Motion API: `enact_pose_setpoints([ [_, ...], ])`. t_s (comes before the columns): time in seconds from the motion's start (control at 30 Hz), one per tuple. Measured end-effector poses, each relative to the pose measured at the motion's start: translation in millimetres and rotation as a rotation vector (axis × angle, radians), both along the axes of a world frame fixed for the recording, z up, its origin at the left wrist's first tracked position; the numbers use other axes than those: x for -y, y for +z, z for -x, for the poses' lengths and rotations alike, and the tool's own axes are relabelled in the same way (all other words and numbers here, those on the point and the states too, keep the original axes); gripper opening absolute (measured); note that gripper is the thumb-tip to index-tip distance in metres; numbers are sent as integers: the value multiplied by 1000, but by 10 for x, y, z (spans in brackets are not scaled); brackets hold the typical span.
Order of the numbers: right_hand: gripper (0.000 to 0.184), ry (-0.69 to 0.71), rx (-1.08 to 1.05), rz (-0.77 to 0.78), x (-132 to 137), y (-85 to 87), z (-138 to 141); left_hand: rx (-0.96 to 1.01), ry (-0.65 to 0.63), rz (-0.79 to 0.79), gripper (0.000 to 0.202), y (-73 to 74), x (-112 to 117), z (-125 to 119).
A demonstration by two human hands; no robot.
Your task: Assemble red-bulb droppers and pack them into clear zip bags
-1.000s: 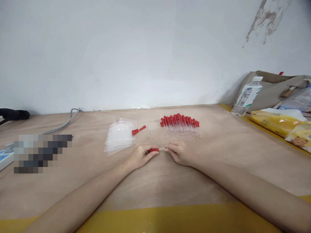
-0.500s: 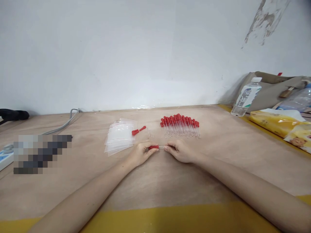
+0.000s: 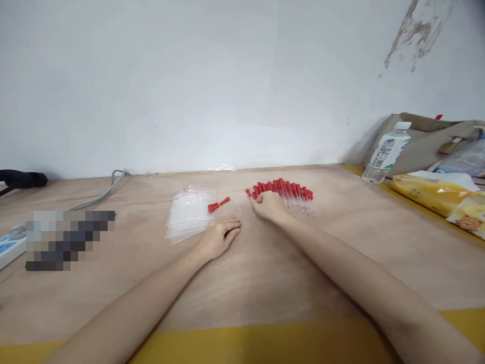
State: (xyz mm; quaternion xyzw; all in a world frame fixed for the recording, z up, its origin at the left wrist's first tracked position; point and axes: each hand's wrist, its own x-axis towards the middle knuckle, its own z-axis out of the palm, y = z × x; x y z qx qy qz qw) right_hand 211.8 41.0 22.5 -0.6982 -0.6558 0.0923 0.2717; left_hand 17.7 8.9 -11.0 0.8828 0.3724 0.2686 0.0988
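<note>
My right hand (image 3: 268,205) pinches a dropper with a red rubber bulb (image 3: 248,193) at the left end of a row of similar droppers (image 3: 294,192). Its clear tube is mostly hidden by the fingers. Lower and to the left, my left hand (image 3: 223,237) rests on the table, thumb apart from the fingers and nothing between them. Loose red rubber bulbs (image 3: 213,207) lie just beyond it. Beside these are a few thin clear tubes (image 3: 237,206). A fanned stack of clear zip bags (image 3: 189,215) lies left of the bulbs.
A water bottle (image 3: 386,154), a grey-beige bag (image 3: 424,144) and a yellow tissue pack (image 3: 432,192) stand at the right. On the left are a grey cable (image 3: 98,198), a power strip (image 3: 11,247) and a blurred-out dark object (image 3: 71,242). A white wall (image 3: 170,91) backs the table.
The red bulb and tube, held between both hands before, have left my left hand. My right hand has carried the dropper away to the row's left end; my left hand has loosened.
</note>
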Motion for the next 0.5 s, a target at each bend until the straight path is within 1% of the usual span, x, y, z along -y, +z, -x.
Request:
enact_pose_setpoints([
  [0.1, 23, -79, 162, 10, -95, -60, 142, -2, -4, -3, 27, -3, -8, 6],
  [0.17, 25, -96, 202, 27, -134, -104, 173, -7, -1, 1, 28, -5, -12, 12],
  [0.27, 28, -113, 207, 42, -155, -147, 160, -14, 1, 7, 28, -6, -18, 20],
  [0.37, 31, -116, 212, 41, -137, -154, 160, -6, -10, -7, 27, -2, -15, 13],
  [0.5, 31, -70, 199, 10, -95, -133, 266, 1, -28, -43, 24, 6, 0, -13],
])
